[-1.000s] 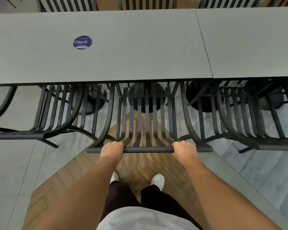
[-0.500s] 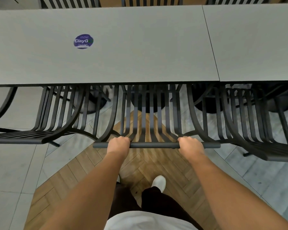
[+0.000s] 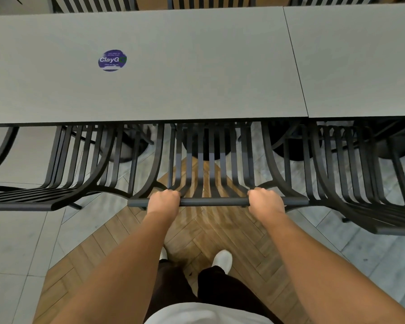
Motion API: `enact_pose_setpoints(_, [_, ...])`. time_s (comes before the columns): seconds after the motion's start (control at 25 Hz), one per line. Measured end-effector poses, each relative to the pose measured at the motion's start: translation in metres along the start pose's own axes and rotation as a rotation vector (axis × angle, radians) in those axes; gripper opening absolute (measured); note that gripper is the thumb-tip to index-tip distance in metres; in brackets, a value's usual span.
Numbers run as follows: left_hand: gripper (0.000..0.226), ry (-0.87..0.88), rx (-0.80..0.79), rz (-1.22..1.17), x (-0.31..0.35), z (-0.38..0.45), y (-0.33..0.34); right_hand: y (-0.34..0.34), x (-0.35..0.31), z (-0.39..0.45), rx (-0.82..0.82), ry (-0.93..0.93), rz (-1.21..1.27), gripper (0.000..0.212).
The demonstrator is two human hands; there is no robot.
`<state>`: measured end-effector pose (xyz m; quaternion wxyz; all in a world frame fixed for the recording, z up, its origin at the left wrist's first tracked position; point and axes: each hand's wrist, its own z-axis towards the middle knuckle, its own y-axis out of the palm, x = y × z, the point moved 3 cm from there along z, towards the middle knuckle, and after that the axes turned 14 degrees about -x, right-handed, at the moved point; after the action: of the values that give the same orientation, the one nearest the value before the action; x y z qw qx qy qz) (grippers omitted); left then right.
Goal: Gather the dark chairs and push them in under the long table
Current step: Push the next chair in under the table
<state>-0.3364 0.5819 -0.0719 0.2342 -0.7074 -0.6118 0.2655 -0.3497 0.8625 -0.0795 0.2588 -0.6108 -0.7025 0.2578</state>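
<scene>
Both hands, the left hand [image 3: 163,199] and right hand [image 3: 265,200], curl tightly around the top rail of the middle dark chair [image 3: 211,174], its seat already under the long table [image 3: 150,66]. Neighbouring chairs sit close; a skewed push could clash their frames.

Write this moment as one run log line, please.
left hand: grips chair top rail | right hand: grips same rail | seat: under table

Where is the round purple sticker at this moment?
In the head view the purple sticker lies flat on the grey table top, upper left, well left of the seam between the two table tops and beyond the left hand.
</scene>
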Motion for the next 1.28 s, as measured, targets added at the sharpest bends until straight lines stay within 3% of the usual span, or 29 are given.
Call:
enact_pose_setpoints(0.16, [0.026, 0.010, 0.001, -0.007, -0.001, 0.003, 0.002, -0.004, 0.001, -0.003, -0.010, -0.014, 0.002, 0.021])
enact_pose_setpoints(0.32, [0.025, 0.008, -0.105, -0.103, -0.005, 0.015, 0.008, -0.006, 0.002, -0.005, -0.049, -0.004, 0.042, 0.020])
enact_pose_setpoints(0.48, [0.089, 0.169, -0.331, -0.362, -0.001, 0.017, -0.011, -0.016, 0.003, -0.012, -0.151, -0.044, 0.198, 0.031])
enact_pose_setpoints(0.6, [0.107, 0.239, -0.351, -0.383, 0.021, 0.021, -0.042, -0.024, 0.012, -0.022, -0.288, -0.072, 0.499, 0.079])
enact_pose_setpoints(0.68, [0.093, 0.257, -0.263, -0.347, 0.043, 0.030, -0.068, -0.030, 0.027, -0.029, -0.256, -0.042, 0.693, 0.091])
enact_pose_setpoints(0.84, [0.052, 0.428, -0.128, -0.253, 0.104, 0.033, -0.121, -0.037, 0.083, -0.047, -0.070, 0.108, 0.800, 0.067])
enact_pose_setpoints(1.12, [0.043, 0.637, -0.053, -0.103, 0.242, 0.013, -0.155, -0.006, 0.206, -0.104, 0.043, 0.296, 0.839, 0.045])
enact_pose_setpoints(1.28, [0.042, 0.659, -0.045, -0.058, 0.329, -0.005, -0.161, 0.019, 0.286, -0.137, 0.098, 0.338, 0.795, 0.045])
